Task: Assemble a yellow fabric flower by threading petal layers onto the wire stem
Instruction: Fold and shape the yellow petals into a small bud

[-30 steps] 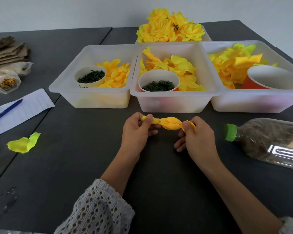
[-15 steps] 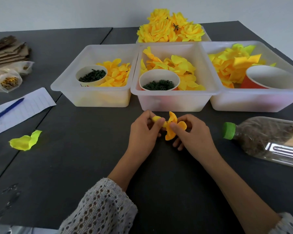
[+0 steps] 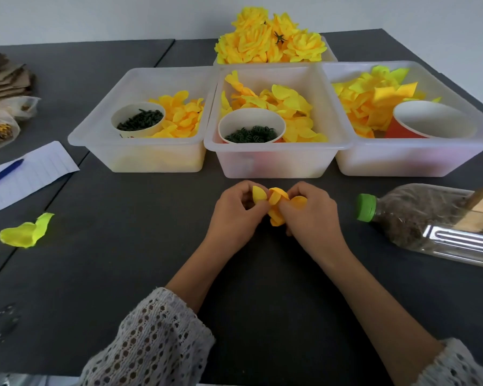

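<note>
Both hands, left hand (image 3: 234,215) and right hand (image 3: 310,215), pinch yellow petal layer (image 3: 275,207) between curled fingers.

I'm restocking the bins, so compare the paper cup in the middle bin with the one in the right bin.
The middle bin's paper cup stands upright and holds dark green pieces; the right bin's paper cup is tilted on its side and looks empty. The right one looks larger, with more orange wall showing. Both have white insides and sit among yellow petals.
</note>
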Available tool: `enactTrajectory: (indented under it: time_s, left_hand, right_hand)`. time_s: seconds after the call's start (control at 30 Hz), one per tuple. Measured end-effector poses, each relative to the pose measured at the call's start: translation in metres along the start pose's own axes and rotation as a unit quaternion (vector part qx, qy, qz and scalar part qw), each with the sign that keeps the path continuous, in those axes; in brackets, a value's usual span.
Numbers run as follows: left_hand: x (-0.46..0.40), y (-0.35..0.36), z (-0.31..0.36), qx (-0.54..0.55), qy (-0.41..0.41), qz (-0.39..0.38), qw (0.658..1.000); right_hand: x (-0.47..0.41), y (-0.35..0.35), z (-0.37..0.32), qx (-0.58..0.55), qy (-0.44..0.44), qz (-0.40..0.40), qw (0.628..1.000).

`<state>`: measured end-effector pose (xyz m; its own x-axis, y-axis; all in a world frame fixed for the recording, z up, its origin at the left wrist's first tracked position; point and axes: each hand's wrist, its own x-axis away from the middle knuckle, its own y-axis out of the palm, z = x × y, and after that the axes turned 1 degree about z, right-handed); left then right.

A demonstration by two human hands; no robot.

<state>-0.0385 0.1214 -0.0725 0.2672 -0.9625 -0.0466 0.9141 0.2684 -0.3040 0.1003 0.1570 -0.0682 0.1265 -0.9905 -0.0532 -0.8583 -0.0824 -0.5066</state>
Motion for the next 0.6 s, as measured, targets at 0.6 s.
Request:
enactTrajectory:
  time_s: [0.6]
  left_hand:
    - [0.011,-0.009,0.005,0.166,0.005,-0.059,0.984]
  right_hand:
    - [-0.003,-0.007,0.002,-0.026,0.032,-0.051,0.998]
